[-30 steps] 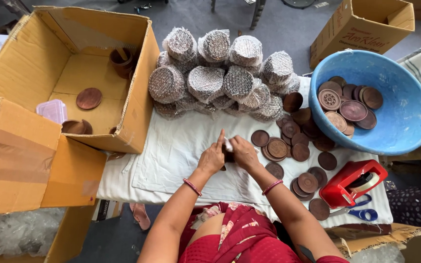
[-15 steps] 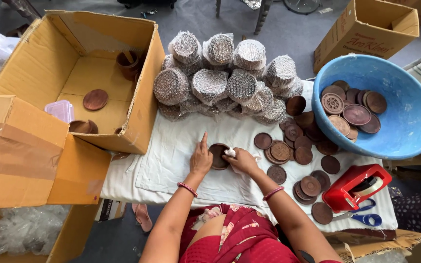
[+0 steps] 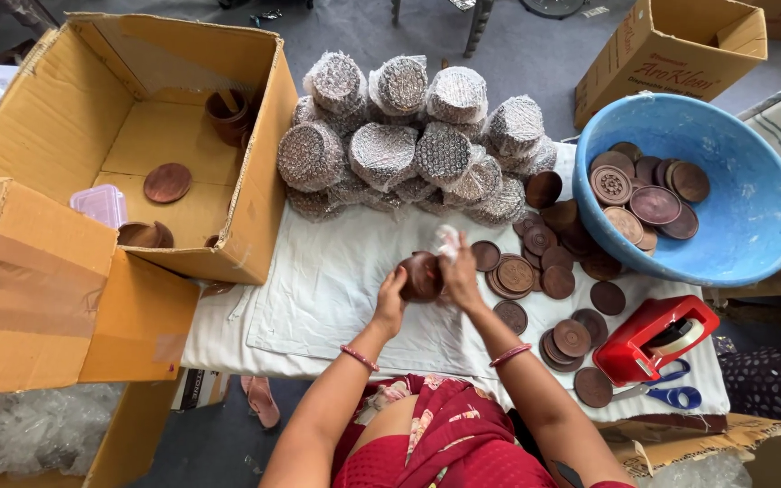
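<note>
- My left hand grips a brown clay piece above the desk, steadying it.
- My right hand pinches a white cloth against it.
- Loose discs lie at three o'clock, within reach.

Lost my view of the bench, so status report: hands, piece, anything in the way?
Left hand and right hand both gripping one brown clay piece. White cloth wad in right fingers. Loose brown discs close right; nothing blocking.
</note>
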